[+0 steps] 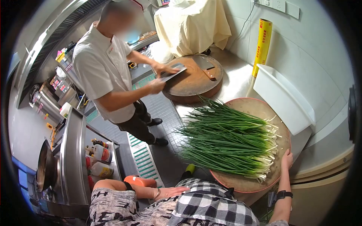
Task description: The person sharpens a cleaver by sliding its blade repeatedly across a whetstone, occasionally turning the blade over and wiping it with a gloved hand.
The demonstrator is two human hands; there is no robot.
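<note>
My left hand lies flat on my black-and-white checked apron, fingers stretched out and holding nothing. At the near right, my right hand grips the rim of a round cutting board with a red edge. A large bunch of scallions is spread across this board. Their white ends point right, and the green tips hang past the board's left side.
Across from me a person in white holds a cleaver blade over another round board. A second cleaver lies there. A white bin and yellow roll stand by the wall. Shelves with bottles are left.
</note>
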